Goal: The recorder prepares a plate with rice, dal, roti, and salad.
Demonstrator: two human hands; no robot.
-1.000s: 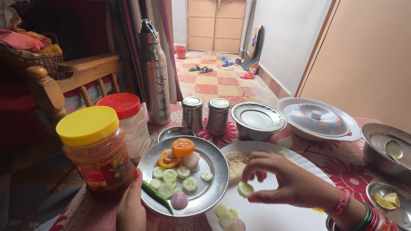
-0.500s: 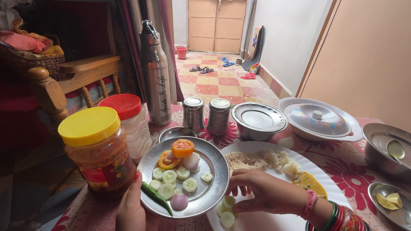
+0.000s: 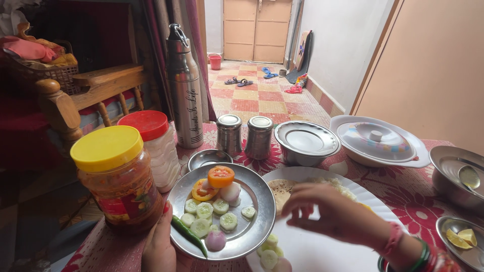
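I see a table (image 3: 418,189) covered with a red and white flowered cloth across the lower part of the frame. At the upper left stands a wooden chair (image 3: 88,88) with dark red cushions, and a basket (image 3: 43,70) of cloth sits beside it. A dark red curtain (image 3: 194,30) hangs behind. At the top centre, a floor (image 3: 254,98) of red and cream tiles runs to a pale wooden door (image 3: 257,22), with sandals (image 3: 237,80) and a small red bucket (image 3: 215,61) on it. A peach wall (image 3: 433,65) fills the upper right. Soft daylight falls evenly.
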